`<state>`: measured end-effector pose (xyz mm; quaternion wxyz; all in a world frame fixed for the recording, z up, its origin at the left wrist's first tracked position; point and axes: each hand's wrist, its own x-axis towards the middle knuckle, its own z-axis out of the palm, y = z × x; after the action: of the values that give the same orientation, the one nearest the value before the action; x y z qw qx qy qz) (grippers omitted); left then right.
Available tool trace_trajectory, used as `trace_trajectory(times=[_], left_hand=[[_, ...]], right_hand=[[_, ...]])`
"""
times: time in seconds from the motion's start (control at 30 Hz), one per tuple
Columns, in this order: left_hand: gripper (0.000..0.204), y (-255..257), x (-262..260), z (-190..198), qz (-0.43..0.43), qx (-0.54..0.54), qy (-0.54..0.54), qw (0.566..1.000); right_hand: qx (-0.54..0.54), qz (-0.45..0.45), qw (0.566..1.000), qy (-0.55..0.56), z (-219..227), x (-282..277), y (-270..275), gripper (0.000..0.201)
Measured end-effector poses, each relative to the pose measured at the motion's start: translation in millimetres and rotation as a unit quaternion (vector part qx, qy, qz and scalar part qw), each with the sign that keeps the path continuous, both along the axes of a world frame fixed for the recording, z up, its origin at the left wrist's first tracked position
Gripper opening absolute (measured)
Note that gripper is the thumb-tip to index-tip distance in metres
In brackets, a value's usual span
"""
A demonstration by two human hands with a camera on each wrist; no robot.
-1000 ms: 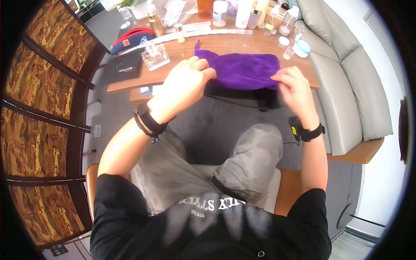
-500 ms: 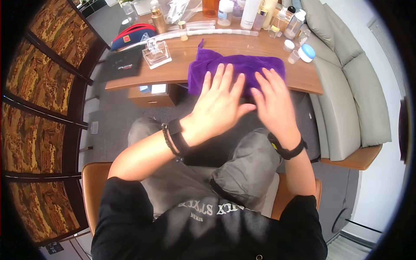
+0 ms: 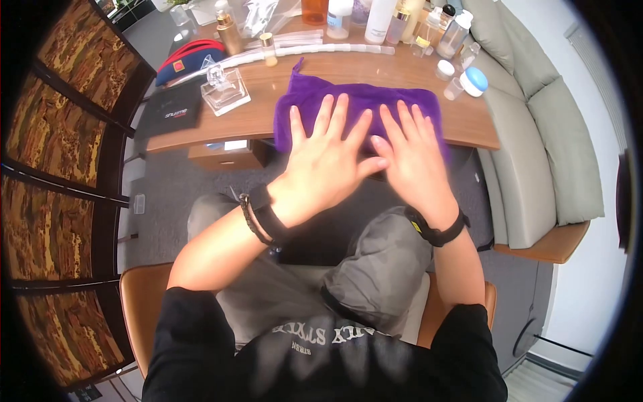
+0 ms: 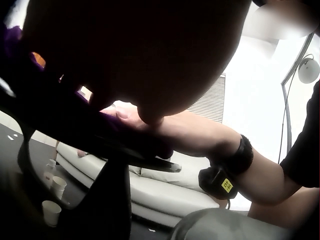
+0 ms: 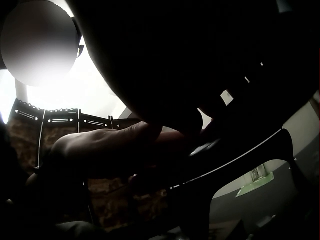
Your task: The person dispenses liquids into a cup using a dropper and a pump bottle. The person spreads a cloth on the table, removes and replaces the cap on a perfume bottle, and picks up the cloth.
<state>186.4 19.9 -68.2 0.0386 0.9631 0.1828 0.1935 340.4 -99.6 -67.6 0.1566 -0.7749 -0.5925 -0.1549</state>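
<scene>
A purple cloth (image 3: 315, 90) lies along the front edge of the wooden table, its left corner ending in a small peak with a loop. My left hand (image 3: 325, 161) rests palm down on the cloth's left half, fingers straight and spread. On the right half my right hand (image 3: 416, 164) lies the same way, its thumb close to the left thumb. Both palms hide the near middle of the cloth. In the left wrist view the left hand (image 4: 135, 55) is a dark shape over the table edge; the right wrist view shows the right hand (image 5: 165, 65) equally dark.
Left of the cloth stand a glass perfume bottle (image 3: 226, 92), a black pouch (image 3: 171, 107) and a navy and red case (image 3: 191, 61). Behind lie clear tubes (image 3: 335, 49). A blue-lidded jar (image 3: 474, 82) and several bottles stand at the back right, beside a grey sofa (image 3: 519, 134).
Both hands let go of the cloth's upper corners, came together and flattened onto it. The cloth now lies across the table edge. Over the last half second the left hand shifted slightly, fingers spreading.
</scene>
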Motion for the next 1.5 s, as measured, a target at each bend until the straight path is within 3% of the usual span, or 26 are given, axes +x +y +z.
trace_trajectory(times=[0.53, 1.0, 1.5], left_hand=[[0.082, 43.6, 8.8, 13.7, -0.025, -0.037, 0.093, 0.995], [0.08, 68.7, 22.2, 16.4, -0.048, -0.056, 0.113, 0.991], [0.09, 87.4, 49.7, 18.6, -0.036, -0.081, 0.148, 0.985]], right_hand=[[-0.08, 0.01, 0.994, 0.077, 11.6, 26.9, 19.8, 0.064], [-0.131, 0.045, 0.987, 0.079, 14.4, 52.6, 28.6, 0.07], [-0.241, 0.06, 0.965, 0.082, 30.8, 82.7, 52.8, 0.072]])
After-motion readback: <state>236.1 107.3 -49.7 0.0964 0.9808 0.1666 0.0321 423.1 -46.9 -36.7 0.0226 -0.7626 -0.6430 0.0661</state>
